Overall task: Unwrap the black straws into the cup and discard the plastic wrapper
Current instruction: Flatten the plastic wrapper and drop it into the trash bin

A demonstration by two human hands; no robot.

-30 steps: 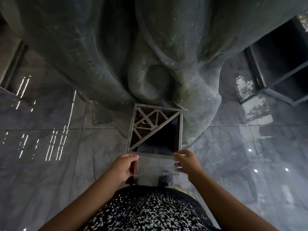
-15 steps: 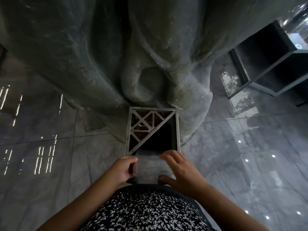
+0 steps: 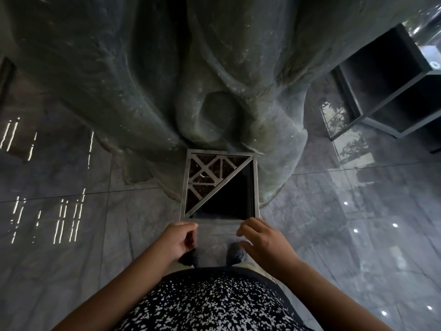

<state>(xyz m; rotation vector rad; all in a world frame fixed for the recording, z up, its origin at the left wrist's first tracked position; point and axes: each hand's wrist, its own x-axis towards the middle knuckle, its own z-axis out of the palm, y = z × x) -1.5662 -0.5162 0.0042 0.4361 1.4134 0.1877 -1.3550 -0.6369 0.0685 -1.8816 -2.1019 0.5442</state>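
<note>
The clear plastic wrapper [image 3: 217,231] shows only as a faint hazy sheet between my hands, just in front of the bin. My left hand [image 3: 177,238] has its fingers curled against the thumb at the wrapper's left edge. At the sheet's right edge, my right hand [image 3: 261,240] has its fingers spread and loosely bent, with a gap between thumb and fingers. The square metal bin [image 3: 256,185] stands on the floor just beyond my hands, with a dark triangular opening [image 3: 229,199] and a latticed half [image 3: 205,173]. No cup or black straws are in view.
A large sculpted stone column [image 3: 214,80] rises right behind the bin. Glossy grey marble floor [image 3: 71,247] spreads to both sides. A dark open shelf unit [image 3: 391,91] stands at the right. My shoes [image 3: 235,255] show below my hands.
Both hands have moved closer to the bin's near edge. My right hand has loosened from pinching the wrapper to spread fingers. The wrapper is harder to see than before.
</note>
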